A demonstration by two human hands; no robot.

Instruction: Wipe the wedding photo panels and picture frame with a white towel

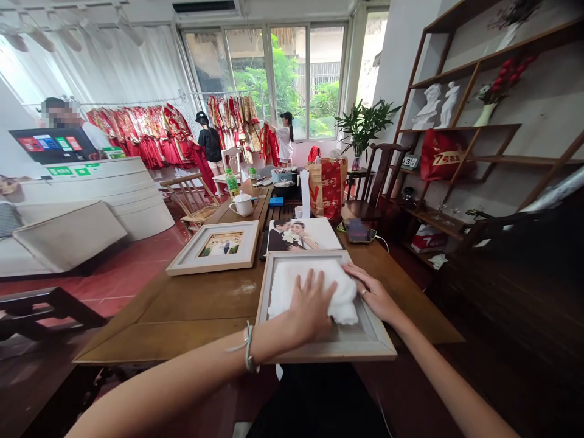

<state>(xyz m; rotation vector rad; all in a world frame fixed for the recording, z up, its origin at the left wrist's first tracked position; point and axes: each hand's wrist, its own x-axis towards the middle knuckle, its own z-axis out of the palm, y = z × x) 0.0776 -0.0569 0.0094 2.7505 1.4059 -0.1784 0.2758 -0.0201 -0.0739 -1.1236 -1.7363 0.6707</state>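
Observation:
A light wooden picture frame (386,348) lies at the table's near edge, with a thick white cloth (283,286) on its pale inner face. My left hand (312,307) presses on the cloth, palm down, its fingers spread and slightly blurred. On the frame's right rim rests my right hand (371,295), fingers stretched forward and touching the rim beside the cloth. To the left sits another framed picture (221,243) with a wide pale mat. Just behind the near frame, partly covered by it, is a large photo print (314,234) of a couple.
The wooden table (182,310) also bears a white teapot (243,204), green-capped bottles (232,182), a blue box (276,201), a red-patterned paper bag (326,185) and a phone (359,231). A dark wooden chair (376,182) stands at the right. Several people are farther off near racks of red garments (141,134).

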